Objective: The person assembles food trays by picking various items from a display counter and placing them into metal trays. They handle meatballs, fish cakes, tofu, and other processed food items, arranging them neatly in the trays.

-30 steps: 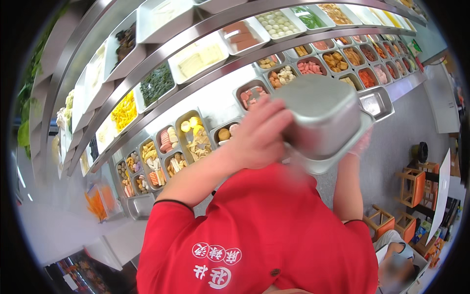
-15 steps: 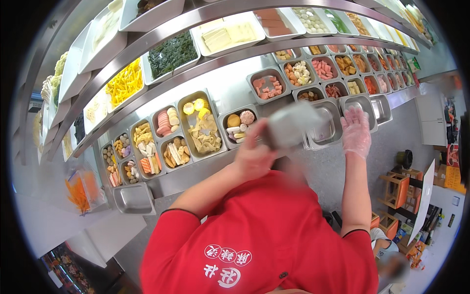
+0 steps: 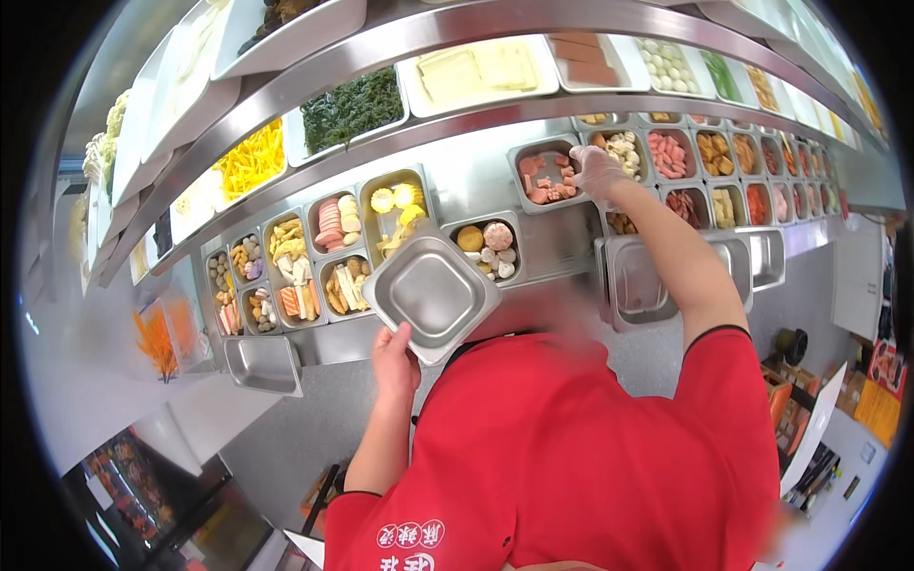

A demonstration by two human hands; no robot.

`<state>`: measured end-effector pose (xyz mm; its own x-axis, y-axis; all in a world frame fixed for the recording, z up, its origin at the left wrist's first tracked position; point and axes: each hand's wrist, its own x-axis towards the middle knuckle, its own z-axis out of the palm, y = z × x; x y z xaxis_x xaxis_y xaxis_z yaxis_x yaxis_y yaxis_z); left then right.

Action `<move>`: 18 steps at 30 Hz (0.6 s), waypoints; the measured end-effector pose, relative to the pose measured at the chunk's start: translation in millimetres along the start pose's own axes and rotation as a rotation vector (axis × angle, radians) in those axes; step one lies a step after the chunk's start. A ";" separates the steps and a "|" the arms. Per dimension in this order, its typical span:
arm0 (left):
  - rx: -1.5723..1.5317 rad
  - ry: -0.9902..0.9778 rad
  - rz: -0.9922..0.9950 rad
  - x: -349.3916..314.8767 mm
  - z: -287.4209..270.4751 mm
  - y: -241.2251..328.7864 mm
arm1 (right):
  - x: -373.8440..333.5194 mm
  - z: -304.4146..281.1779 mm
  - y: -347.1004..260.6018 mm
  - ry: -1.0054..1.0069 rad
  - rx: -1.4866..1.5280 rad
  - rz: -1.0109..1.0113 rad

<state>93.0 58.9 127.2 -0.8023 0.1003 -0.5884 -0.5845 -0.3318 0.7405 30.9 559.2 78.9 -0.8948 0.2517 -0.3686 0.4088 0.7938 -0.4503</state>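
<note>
My bare left hand (image 3: 395, 362) is closed on the near rim of a square metal pan (image 3: 433, 285), thumb at its edge. The pan is tilted toward me and shows a bare inside. It covers part of a pan of corn and folded yellow pieces (image 3: 395, 205). My right hand (image 3: 600, 176), in a clear plastic glove, reaches far across the counter. Its fingers are bent together at the right rim of a metal pan with pink pieces (image 3: 547, 178); what they grip is hidden. Beside that hand is a pan of white pieces (image 3: 624, 152).
A pan of balls and white pieces (image 3: 486, 249) sits at the counter's front. Stacked metal pans (image 3: 638, 281) stand right, and another metal pan (image 3: 262, 364) overhangs at left. Above runs a steel shelf rail (image 3: 447, 124) with white trays, including yellow strips (image 3: 249, 164) and dark greens (image 3: 352, 109).
My left hand has swung the metal pan left, toward the corn. My right hand has left the stacked pans and reached up and left to the pan of pink pieces. The view has shifted slightly.
</note>
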 end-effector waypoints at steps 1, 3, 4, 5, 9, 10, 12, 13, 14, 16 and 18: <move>0.002 0.016 -0.004 -2.1 3.8 -1.3 | 22.2 6.0 2.7 -0.044 -0.062 -0.030; 0.019 0.046 -0.006 -2.8 11.2 -4.7 | 56.3 25.1 0.2 -0.206 -0.141 0.044; 0.020 0.081 0.001 -1.9 15.3 -7.4 | 63.5 35.2 0.0 -0.232 -0.196 0.003; 0.034 0.104 -0.011 0.3 19.3 -9.5 | 69.2 45.0 -1.7 -0.261 -0.275 0.000; 0.077 0.059 -0.006 12.9 32.0 -8.6 | 74.8 66.3 -0.6 -0.300 -0.354 0.092; 0.081 0.050 -0.005 16.1 36.2 -9.5 | 74.7 69.2 -0.8 -0.300 -0.329 0.108; 0.091 0.061 -0.024 21.8 44.0 -11.4 | 71.0 74.9 -3.4 -0.313 -0.280 0.149; 0.099 0.060 -0.026 25.0 47.7 -12.1 | 67.5 77.5 -5.2 -0.328 -0.278 0.151; 0.114 0.062 -0.036 28.8 51.0 -11.9 | 62.9 80.1 -7.3 -0.319 -0.265 0.151; 0.167 0.058 -0.036 37.2 55.4 -9.1 | 53.0 83.9 -11.5 -0.340 -0.255 0.178; 0.177 0.021 -0.022 45.3 57.0 -6.1 | 46.6 84.7 -14.6 -0.403 -0.272 0.215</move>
<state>53.3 118.9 114.6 -0.7874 0.0859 -0.6104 -0.6157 -0.1587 0.7719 -1.6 512.4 -0.6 -0.6343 0.2341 -0.7368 0.4662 0.8761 -0.1230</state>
